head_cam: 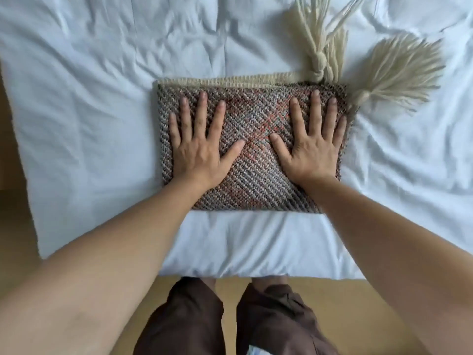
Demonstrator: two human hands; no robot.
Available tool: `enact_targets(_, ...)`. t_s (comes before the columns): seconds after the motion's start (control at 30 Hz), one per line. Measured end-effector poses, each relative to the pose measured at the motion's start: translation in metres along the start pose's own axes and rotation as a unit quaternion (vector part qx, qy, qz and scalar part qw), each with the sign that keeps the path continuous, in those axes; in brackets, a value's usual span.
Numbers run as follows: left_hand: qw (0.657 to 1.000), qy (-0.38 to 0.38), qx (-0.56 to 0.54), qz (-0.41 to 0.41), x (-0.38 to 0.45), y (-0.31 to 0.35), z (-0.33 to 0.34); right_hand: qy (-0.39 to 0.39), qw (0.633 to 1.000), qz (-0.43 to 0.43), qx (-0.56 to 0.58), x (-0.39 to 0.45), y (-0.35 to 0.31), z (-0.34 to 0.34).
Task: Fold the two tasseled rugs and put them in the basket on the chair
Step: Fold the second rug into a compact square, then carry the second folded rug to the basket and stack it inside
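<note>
Bedding first: a white duvet (89, 124) fills most of the view, rumpled and soft, its near edge hanging over a wooden floor (15, 226). On it, a little right of centre, lies one rug (256, 175), folded to a thick rectangle of diagonal grey weave with a reddish patch. Its cream fringe edge runs along the far side, and two big tassels (399, 70) splay off the far right corner onto the duvet.

Both hands lie flat on the rug, fingers straight and spread, gripping nothing: left hand (202, 149) on the left half, right hand (314, 147) on the right half, pressing the fold down.

I judge the rug soft, limp and moderately heavy, with a coarse weave that should not slip. It would likely spring open if lifted by one edge, so take it from below at the left and right sides, tassels tucked in. No second rug, basket or chair is in view.
</note>
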State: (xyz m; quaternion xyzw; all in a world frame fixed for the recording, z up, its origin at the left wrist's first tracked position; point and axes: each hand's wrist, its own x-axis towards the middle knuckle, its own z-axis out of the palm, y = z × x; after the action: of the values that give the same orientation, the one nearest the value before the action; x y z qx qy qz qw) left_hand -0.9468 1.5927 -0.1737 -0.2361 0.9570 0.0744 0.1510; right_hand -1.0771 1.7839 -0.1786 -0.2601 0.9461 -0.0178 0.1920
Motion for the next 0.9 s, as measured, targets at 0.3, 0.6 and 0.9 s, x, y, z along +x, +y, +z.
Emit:
enact_targets(0.3, 0.996, 0.049, -0.053, -0.06, -0.064, -0.036, 0.027, 0.02, 0.997, -0.074, -0.027, -0.059, -0.018, 0.012)
enact_targets(0.6, 0.992, 0.027, -0.104, -0.073, -0.057, -0.038, 0.015, 0.053, 0.997, -0.042, 0.045, -0.059, -0.021, 0.005)
enact_targets(0.9, 0.651, -0.176, -0.63, -0.385, -0.01, -0.055, -0.085, -0.1, 0.665, 0.384, 0.633, -0.024, 0.034, -0.062)
